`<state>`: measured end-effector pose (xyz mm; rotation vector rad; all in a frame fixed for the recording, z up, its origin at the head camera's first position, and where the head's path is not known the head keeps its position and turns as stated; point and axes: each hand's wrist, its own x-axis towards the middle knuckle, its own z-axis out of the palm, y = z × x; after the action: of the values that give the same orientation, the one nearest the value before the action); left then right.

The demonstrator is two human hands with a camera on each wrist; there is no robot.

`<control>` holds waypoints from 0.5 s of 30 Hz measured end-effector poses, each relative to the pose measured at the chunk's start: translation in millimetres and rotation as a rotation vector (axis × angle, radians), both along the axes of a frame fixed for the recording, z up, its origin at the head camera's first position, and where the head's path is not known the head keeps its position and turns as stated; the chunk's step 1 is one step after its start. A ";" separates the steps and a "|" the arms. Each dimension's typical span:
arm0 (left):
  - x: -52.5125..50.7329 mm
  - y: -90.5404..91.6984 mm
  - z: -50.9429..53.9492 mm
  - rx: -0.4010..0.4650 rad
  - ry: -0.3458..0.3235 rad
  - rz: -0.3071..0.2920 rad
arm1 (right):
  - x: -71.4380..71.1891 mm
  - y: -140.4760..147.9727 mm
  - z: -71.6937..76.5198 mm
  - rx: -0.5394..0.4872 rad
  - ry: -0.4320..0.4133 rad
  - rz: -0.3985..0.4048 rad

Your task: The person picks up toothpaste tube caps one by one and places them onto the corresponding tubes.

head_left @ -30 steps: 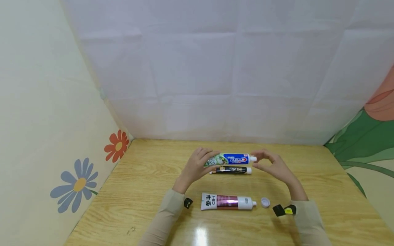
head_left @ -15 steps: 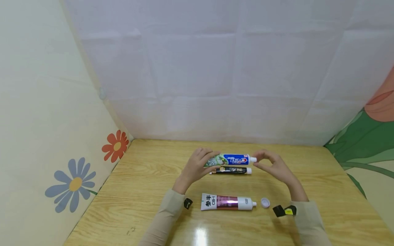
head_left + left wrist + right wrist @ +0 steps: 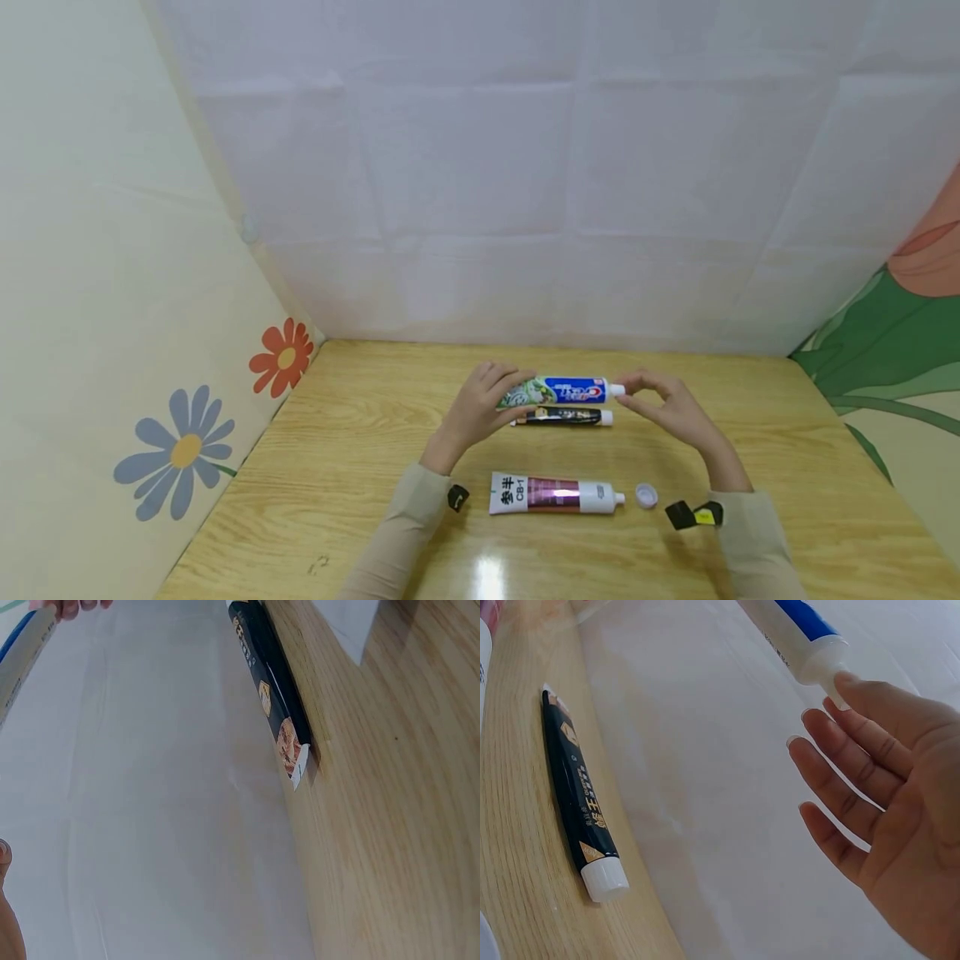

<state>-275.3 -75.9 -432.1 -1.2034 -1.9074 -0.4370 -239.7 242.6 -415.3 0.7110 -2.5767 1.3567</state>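
Note:
My left hand grips the tail end of a blue, green and white toothpaste tube, held sideways above the table. At its other end, my right hand pinches the small white cap between thumb and fingertips. The right wrist view shows the thumb on that cap, with the other fingers spread below. Just in front of the held tube lies a black toothpaste tube with a white cap. Nearer the person lies a white and purple-pink toothpaste tube, its narrow nozzle bare.
A loose round white cap lies right of the pink tube's nozzle. The wooden table ends at a pale cloth backdrop. Flower-printed walls flank it. Both wrists carry black straps.
My right thumb and fingertips have drawn together at the tip of the held tube's cap; a second ago they were spread wider around it. My left hand and the lying tubes stay in place.

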 end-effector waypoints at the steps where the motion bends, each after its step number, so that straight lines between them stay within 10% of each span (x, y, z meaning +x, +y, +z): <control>1: 0.1 0.1 0.1 0.001 0.000 -0.003 | 0.2 -0.1 0.1 0.007 -0.004 -0.007; 15: -0.5 0.9 0.1 0.003 -0.001 -0.015 | -0.8 -1.0 -1.4 0.035 0.000 0.000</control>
<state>-275.8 -75.0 -432.0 -1.2172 -1.8992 -0.4483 -240.4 241.6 -416.7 0.7159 -2.6063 1.3148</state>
